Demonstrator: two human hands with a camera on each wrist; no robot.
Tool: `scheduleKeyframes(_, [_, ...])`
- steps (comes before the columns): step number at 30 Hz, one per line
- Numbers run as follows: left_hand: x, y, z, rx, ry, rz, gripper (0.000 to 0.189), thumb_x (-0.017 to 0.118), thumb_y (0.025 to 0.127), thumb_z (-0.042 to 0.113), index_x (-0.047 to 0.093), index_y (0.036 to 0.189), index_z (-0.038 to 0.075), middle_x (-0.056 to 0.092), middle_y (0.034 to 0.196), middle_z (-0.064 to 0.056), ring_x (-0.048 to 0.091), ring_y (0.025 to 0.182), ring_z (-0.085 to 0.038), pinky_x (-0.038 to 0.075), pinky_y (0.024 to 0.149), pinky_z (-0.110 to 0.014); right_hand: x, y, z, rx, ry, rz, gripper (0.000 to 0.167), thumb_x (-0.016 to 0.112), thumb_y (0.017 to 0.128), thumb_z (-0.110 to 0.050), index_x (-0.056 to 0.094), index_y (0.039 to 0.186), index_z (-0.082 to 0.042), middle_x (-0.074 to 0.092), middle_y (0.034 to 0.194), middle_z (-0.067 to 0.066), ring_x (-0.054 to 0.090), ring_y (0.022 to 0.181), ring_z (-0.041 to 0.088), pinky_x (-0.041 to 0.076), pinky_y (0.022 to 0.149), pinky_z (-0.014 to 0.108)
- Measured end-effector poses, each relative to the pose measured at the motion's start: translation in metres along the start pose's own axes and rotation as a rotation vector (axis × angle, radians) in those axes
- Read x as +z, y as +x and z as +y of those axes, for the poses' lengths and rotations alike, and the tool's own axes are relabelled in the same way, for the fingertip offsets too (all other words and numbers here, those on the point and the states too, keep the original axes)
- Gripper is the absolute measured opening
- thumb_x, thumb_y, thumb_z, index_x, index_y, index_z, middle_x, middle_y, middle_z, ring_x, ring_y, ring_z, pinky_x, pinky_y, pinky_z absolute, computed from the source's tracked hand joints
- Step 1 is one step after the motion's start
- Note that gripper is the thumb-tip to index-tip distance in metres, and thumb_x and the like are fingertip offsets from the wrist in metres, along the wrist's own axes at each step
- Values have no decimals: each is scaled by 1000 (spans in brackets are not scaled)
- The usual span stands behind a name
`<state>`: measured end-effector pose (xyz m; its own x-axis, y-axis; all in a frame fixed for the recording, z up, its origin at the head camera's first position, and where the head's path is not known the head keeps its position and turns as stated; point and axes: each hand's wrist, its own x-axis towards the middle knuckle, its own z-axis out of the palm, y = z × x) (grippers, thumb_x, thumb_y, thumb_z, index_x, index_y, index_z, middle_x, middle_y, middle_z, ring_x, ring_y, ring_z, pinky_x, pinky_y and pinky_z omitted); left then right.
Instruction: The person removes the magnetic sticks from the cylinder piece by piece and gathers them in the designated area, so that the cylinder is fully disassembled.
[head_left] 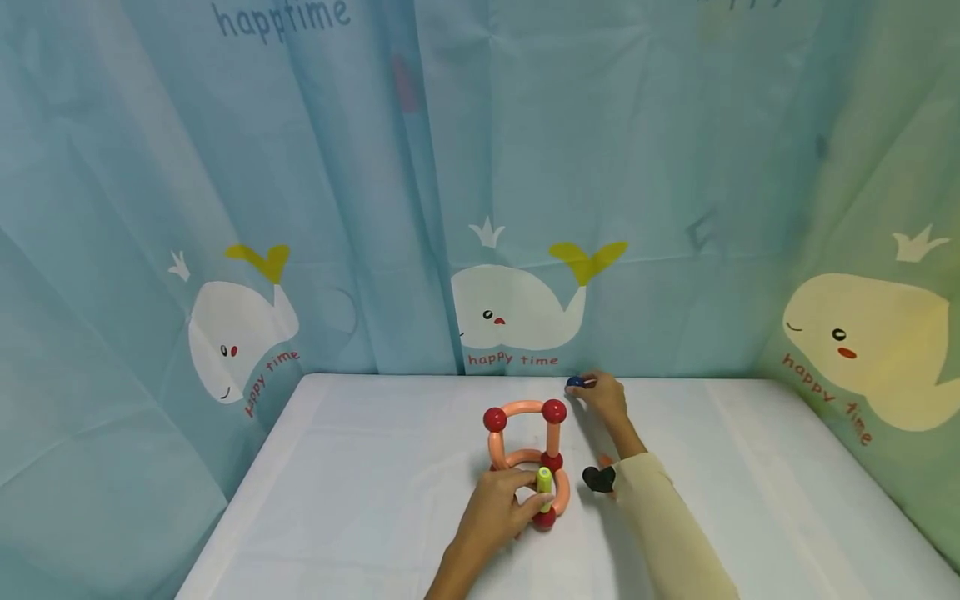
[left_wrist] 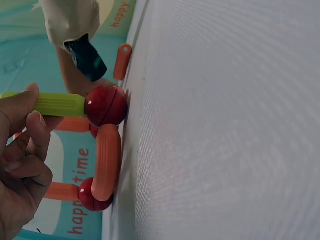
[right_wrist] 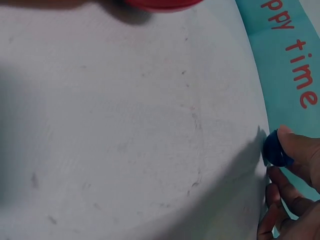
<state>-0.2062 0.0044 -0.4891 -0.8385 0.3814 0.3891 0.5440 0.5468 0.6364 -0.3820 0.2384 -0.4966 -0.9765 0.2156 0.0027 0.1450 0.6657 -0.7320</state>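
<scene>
In the head view, the left hand (head_left: 495, 504) covers the near left part of a red-and-orange ball-and-stick frame (head_left: 522, 407), while a cream sleeve (head_left: 675, 525) hides much of an orange stick (head_left: 605, 460). In the right-wrist view, the top edge crops a red ball (right_wrist: 162, 4) and the right edge cuts off the right hand (right_wrist: 300, 200).

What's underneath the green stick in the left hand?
Directly under the green stick is a red ball, with a curved orange piece against it. The ball hides the patch of table directly beneath it.
</scene>
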Motion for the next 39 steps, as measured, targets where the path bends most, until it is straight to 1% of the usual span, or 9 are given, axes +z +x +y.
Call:
scheduleKeyframes(7, [-1,0,2,-33,-31,-31,22,71,88,36,73,98,17,63,67,10,36,40,10,37,43,-13,1,1,-1,39,-15,-6,47,71,88,-27,60,121,4,61,121,27,58,109,38,48,91,49])
scheduleKeyframes(11, [0,1,2,-37,-36,-21,21,71,88,35,73,98,17,65,71,10,36,40,9,37,43,-13,0,-1,-1,29,-10,-2,49,72,88,-28,60,121,6,61,121,27,58,107,38,49,89,48])
scheduleKeyframes(17, [0,-1,1,7,-13,-2,18,71,88,34,72,95,17,66,73,11,33,38,13,35,41,-11,0,-3,2,32,2,-1,52,73,87,-28,59,123,6,61,121,28,60,105,37,51,84,44])
scheduleKeyframes(22, [1,-2,0,48,22,26,17,71,88,34,72,93,18,69,80,13,32,40,13,34,42,-9,0,-4,3,27,24,-5,52,73,87,-27,58,123,8,60,122,28,58,106,38,50,85,44])
scheduleKeyframes(25, [1,-2,0,27,20,14,19,71,88,35,73,94,17,68,78,13,34,42,10,34,44,-10,-1,-5,4,30,42,-13,53,73,87,-27,57,123,9,59,123,29,58,108,39,51,87,45])
scheduleKeyframes(29, [0,-2,2,-20,13,-15,22,71,87,37,73,96,16,65,72,12,35,43,7,35,46,-12,-6,-8,7,49,66,-48,57,71,89,-29,53,128,9,56,128,31,55,115,42,49,95,50])
scheduleKeyframes(31, [0,-2,2,-14,17,-12,22,72,87,37,73,96,16,66,73,12,35,43,7,36,46,-12,-9,-10,7,52,76,-56,58,69,90,-30,52,129,9,55,130,32,53,119,44,46,99,52])
scheduleKeyframes(35, [0,-1,2,27,23,13,20,72,87,35,73,97,17,70,84,11,37,47,8,36,47,-11,-19,-15,7,32,107,-49,57,67,91,-31,53,129,8,55,131,32,52,122,45,44,101,53])
scheduleKeyframes(39, [-1,-1,1,39,20,13,20,74,86,32,73,99,17,72,92,9,39,51,8,38,50,-10,-29,-26,5,-14,158,-1,50,66,92,-31,58,124,6,60,127,29,57,116,42,48,95,47])
